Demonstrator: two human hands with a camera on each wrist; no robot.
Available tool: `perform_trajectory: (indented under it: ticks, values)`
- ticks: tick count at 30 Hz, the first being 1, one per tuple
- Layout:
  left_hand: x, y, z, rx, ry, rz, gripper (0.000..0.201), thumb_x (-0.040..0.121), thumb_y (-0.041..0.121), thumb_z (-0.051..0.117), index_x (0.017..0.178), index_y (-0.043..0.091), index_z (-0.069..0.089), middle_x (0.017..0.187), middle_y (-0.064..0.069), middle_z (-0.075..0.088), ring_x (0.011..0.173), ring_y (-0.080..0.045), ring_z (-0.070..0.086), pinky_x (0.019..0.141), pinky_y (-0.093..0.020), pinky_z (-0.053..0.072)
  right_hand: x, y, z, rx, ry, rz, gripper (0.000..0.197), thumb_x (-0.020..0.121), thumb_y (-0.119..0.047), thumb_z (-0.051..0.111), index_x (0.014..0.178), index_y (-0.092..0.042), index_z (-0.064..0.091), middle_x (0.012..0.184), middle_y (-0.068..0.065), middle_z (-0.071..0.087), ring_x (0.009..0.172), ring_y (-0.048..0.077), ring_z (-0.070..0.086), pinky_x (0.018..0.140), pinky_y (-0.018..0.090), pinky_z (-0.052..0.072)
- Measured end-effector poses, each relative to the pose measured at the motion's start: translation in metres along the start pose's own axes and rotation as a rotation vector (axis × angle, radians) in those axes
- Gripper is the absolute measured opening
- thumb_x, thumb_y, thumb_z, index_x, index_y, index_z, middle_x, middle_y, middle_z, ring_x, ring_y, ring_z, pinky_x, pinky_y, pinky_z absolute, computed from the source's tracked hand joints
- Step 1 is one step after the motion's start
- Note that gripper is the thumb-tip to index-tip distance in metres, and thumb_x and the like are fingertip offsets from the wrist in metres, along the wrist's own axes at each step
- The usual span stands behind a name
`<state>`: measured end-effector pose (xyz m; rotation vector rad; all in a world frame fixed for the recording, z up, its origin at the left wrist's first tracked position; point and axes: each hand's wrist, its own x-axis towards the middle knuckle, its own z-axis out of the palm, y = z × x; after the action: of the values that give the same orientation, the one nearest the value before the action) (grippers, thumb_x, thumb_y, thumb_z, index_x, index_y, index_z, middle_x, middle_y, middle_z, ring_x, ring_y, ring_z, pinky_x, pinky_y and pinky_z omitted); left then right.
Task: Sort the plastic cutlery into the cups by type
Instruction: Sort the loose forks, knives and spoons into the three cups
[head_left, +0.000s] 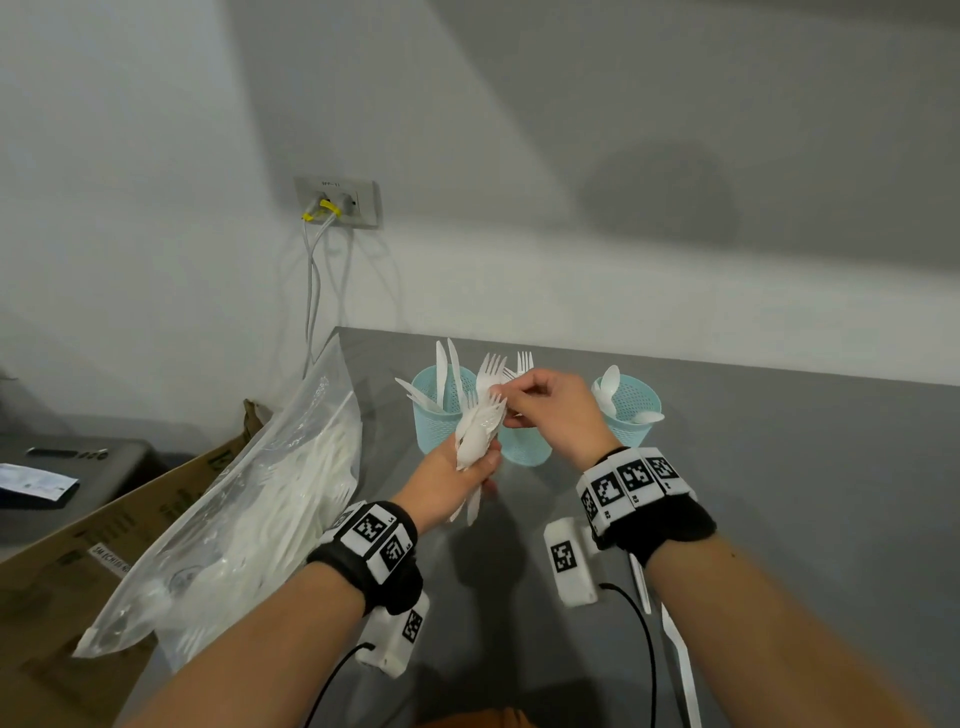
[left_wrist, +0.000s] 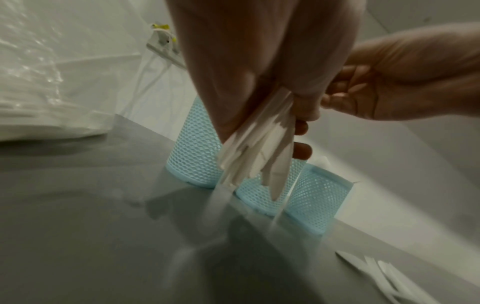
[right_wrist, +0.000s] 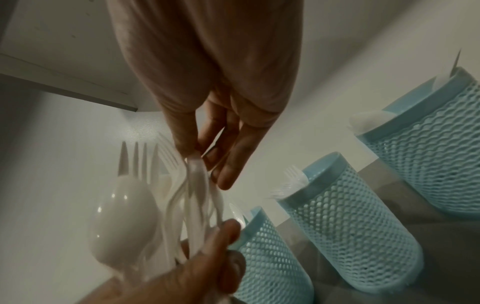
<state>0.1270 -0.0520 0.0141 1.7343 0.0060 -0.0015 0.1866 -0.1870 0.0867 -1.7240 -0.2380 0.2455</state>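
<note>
My left hand (head_left: 457, 480) grips mixed cutlery bundle (head_left: 480, 431) upright beside cups (head_left: 519, 447); right hand (head_left: 550, 410) fingers (right_wrist: 228, 164) pinch one fork (right_wrist: 197, 181) free for sorting.

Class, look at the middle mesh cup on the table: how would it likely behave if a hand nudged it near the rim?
The middle mesh cup looks thin-walled and openwork, so probably light and easy to slide. It stands tall and narrow with forks sticking above the rim, so a high nudge might tip it.

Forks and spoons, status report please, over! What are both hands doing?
Left hand grips mixed cutlery bundle. Right hand fingers pinch one fork from it. Three blue cups part filled. Loose cutlery on table, nothing blocking.
</note>
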Motion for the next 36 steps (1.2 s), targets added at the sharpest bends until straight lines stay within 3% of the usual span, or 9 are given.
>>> perform_trajectory:
  ticks: [2, 6, 9, 13, 16, 20, 26, 32, 36]
  values:
    - [-0.003, 0.006, 0.000, 0.027, -0.020, 0.018, 0.022, 0.094, 0.019, 0.056, 0.116, 0.019, 0.052, 0.082, 0.009, 0.059, 0.071, -0.005, 0.058, 0.070, -0.018, 0.050, 0.000, 0.001, 0.001, 0.046, 0.012, -0.001, 0.009, 0.085, -0.010, 0.068, 0.080, -0.004, 0.063, 0.076, 0.006, 0.068, 0.063, 0.008, 0.066, 0.062, 0.019, 0.057]
    - [-0.007, 0.014, 0.003, -0.138, -0.016, -0.050, 0.033, 0.094, 0.024, 0.056, 0.126, 0.020, 0.049, 0.073, 0.007, 0.057, 0.055, -0.006, 0.055, 0.071, -0.036, 0.055, -0.001, 0.002, 0.002, 0.079, 0.056, -0.023, 0.010, 0.087, -0.011, 0.065, 0.084, -0.004, 0.059, 0.081, 0.009, 0.067, 0.070, 0.014, 0.067, 0.060, 0.020, 0.058]
    - [-0.005, 0.016, 0.004, -0.166, 0.013, -0.078, 0.027, 0.096, 0.029, 0.051, 0.118, 0.013, 0.051, 0.064, 0.005, 0.045, 0.045, -0.003, 0.043, 0.062, -0.032, 0.053, -0.002, 0.001, 0.000, 0.086, 0.073, -0.042, 0.008, 0.087, -0.012, 0.066, 0.087, -0.005, 0.061, 0.082, 0.009, 0.068, 0.070, 0.013, 0.067, 0.061, 0.021, 0.058]
    - [-0.006, 0.021, 0.005, -0.171, -0.043, -0.067, 0.013, 0.097, 0.032, 0.047, 0.096, 0.020, 0.050, 0.063, -0.002, 0.037, 0.043, -0.004, 0.036, 0.052, -0.024, 0.045, -0.003, 0.002, -0.002, 0.074, 0.051, -0.058, 0.004, 0.087, -0.009, 0.065, 0.090, -0.010, 0.067, 0.078, 0.003, 0.066, 0.060, 0.002, 0.063, 0.059, 0.017, 0.055]
    - [-0.006, 0.025, 0.004, -0.185, -0.010, -0.051, 0.028, 0.098, 0.037, 0.043, 0.086, 0.013, 0.050, 0.063, -0.001, 0.042, 0.043, -0.005, 0.036, 0.049, -0.022, 0.043, -0.006, 0.002, -0.002, 0.056, 0.036, -0.050, 0.005, 0.086, -0.011, 0.067, 0.090, -0.010, 0.070, 0.072, -0.001, 0.064, 0.053, 0.002, 0.058, 0.057, 0.016, 0.053]
    - [-0.004, 0.024, 0.002, -0.244, 0.037, -0.058, 0.037, 0.096, 0.043, 0.042, 0.095, 0.008, 0.054, 0.068, 0.000, 0.050, 0.044, -0.008, 0.038, 0.049, -0.024, 0.043, -0.008, 0.002, -0.001, 0.082, 0.039, -0.045, 0.009, 0.087, -0.010, 0.065, 0.093, -0.004, 0.069, 0.073, 0.004, 0.066, 0.054, 0.004, 0.061, 0.055, 0.017, 0.054]
    - [0.001, 0.021, 0.000, -0.180, 0.089, -0.042, 0.029, 0.096, 0.041, 0.046, 0.093, 0.014, 0.058, 0.067, -0.001, 0.053, 0.044, -0.009, 0.042, 0.048, -0.025, 0.044, -0.011, 0.003, 0.003, 0.131, 0.045, -0.044, 0.008, 0.089, -0.011, 0.063, 0.094, -0.005, 0.065, 0.080, 0.006, 0.064, 0.055, 0.004, 0.061, 0.053, 0.017, 0.053]
    - [0.003, 0.021, -0.004, -0.119, 0.074, -0.012, 0.035, 0.096, 0.044, 0.047, 0.103, 0.013, 0.061, 0.067, 0.000, 0.054, 0.046, -0.010, 0.046, 0.050, -0.028, 0.044, -0.010, 0.013, 0.017, 0.047, 0.007, -0.024, 0.018, 0.093, -0.017, 0.058, 0.098, 0.000, 0.055, 0.083, 0.020, 0.062, 0.061, 0.020, 0.059, 0.055, 0.023, 0.053]
    - [0.001, 0.029, -0.010, -0.069, 0.106, -0.040, 0.036, 0.099, 0.039, 0.042, 0.094, 0.010, 0.062, 0.059, -0.002, 0.058, 0.044, -0.011, 0.055, 0.046, -0.022, 0.047, -0.006, 0.006, 0.014, -0.055, 0.013, -0.036, 0.013, 0.097, -0.020, 0.050, 0.092, -0.008, 0.050, 0.076, 0.010, 0.062, 0.053, 0.016, 0.058, 0.057, 0.027, 0.051]
